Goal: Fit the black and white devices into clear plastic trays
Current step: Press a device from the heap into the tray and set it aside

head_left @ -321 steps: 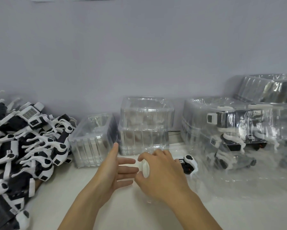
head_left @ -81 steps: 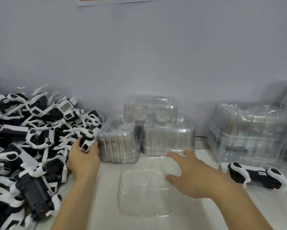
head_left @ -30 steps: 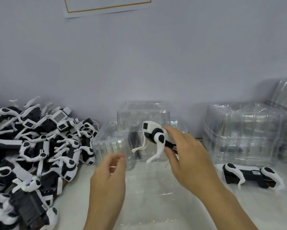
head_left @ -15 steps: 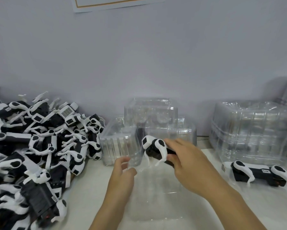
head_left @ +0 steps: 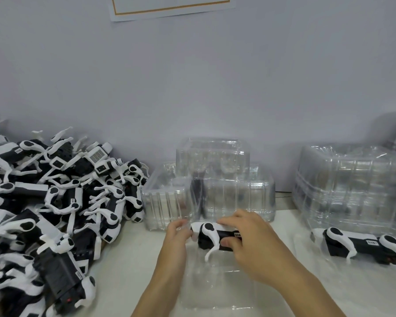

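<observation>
A black and white device (head_left: 212,236) lies lengthwise at the far end of a clear plastic tray (head_left: 217,287) on the table in front of me. My right hand (head_left: 252,243) grips the device from the right, thumb under it and fingers over its top. My left hand (head_left: 177,234) pinches the tray's far left edge beside the device's white end. A second device (head_left: 357,244) lies in another clear tray (head_left: 311,250) to the right.
A large heap of black and white devices (head_left: 43,209) fills the left side of the table. Stacks of clear trays (head_left: 210,179) stand against the wall behind my hands. More clear tray stacks (head_left: 352,188) rise at the right.
My right hand has lowered the device from above the tray down onto its far end. My left hand has moved up to the tray's far left edge.
</observation>
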`<control>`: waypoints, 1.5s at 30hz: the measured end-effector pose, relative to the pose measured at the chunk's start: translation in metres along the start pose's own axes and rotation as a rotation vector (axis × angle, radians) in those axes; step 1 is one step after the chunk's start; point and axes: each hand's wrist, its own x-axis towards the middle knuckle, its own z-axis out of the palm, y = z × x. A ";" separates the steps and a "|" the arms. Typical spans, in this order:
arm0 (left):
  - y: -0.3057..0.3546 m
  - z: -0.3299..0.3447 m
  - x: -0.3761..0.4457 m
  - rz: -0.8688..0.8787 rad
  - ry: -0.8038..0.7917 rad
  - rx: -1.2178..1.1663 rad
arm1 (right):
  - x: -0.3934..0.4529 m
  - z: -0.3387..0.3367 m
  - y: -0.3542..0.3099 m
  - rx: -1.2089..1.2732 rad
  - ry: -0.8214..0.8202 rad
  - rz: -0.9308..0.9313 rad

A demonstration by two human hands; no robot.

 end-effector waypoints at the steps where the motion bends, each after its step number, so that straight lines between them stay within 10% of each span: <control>1: -0.001 0.000 0.001 -0.006 -0.025 -0.031 | 0.000 0.001 0.001 0.009 0.010 0.003; 45: 0.002 0.004 0.012 0.127 0.039 0.139 | 0.003 0.010 0.008 0.035 0.084 0.073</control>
